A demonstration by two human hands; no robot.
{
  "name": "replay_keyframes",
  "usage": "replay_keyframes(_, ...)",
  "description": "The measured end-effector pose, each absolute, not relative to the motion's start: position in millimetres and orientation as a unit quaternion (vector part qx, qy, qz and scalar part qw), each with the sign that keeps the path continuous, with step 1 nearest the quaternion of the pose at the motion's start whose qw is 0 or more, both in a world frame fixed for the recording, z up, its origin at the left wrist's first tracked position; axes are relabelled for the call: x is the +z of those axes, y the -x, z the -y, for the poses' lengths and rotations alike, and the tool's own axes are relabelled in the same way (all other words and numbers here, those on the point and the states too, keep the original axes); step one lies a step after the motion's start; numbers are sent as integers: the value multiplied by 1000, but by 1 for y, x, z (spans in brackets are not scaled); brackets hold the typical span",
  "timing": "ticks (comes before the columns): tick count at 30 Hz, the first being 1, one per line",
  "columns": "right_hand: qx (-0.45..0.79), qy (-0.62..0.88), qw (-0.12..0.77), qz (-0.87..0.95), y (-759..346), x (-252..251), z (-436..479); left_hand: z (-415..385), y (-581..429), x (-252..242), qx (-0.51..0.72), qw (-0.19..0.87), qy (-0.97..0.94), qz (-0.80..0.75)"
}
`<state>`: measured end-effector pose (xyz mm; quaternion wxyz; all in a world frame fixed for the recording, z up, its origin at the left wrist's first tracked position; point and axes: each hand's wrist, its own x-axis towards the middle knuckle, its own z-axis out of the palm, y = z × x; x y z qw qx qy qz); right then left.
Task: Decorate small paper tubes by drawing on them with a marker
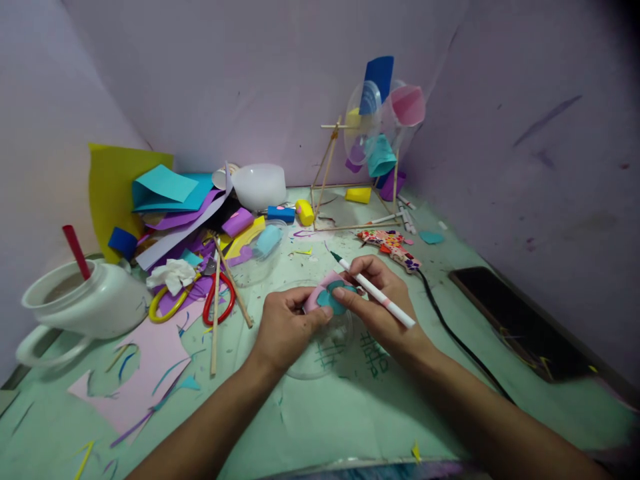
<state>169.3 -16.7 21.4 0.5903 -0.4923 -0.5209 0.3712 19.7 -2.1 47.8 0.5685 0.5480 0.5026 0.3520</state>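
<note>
My left hand [285, 327] pinches a piece of pink paper [313, 297] between thumb and fingers. Against the pink paper lies a teal paper cutout [326, 298], with both my thumbs pressing on it. A white marker [397, 312] is tucked in my right hand [385, 300], its dark green tip uncapped and pointing up and left. Beneath my hands a clear plastic disc [300, 369] rests on the green table; part of it is hidden by them. Dark handwritten marks [373, 353] show near its right edge.
A stick frame [327, 157] with plastic discs and paper cups stands at the back. Scissors [233, 303], paper scraps [150, 360] and a white teapot-like vessel [107, 300] are left. A patterned glue gun [390, 247], its black cord [443, 320] and a phone [520, 320] lie right.
</note>
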Motion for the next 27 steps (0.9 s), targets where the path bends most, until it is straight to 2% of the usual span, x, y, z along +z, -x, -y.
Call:
replay_keyframes(5,331,493,576,563,-175,30,17,0,-19,47,343,566,-549,-510)
replay_keyframes(9,277,453,649,545,-180,38,18,-2,-18,49,335,578,-533,-519)
replay_keyframes(12,273,414,671,551,-182,40,22,-2,-18,51,324,568,-547,-523)
replay_keyframes(20,200,364,595,688,-178,38,28,-2,-17,48,323,553,-578,-505)
replay_keyframes(27,177,346,573,722,-175,40,26,-3,-17,43,346,551,-584,-485)
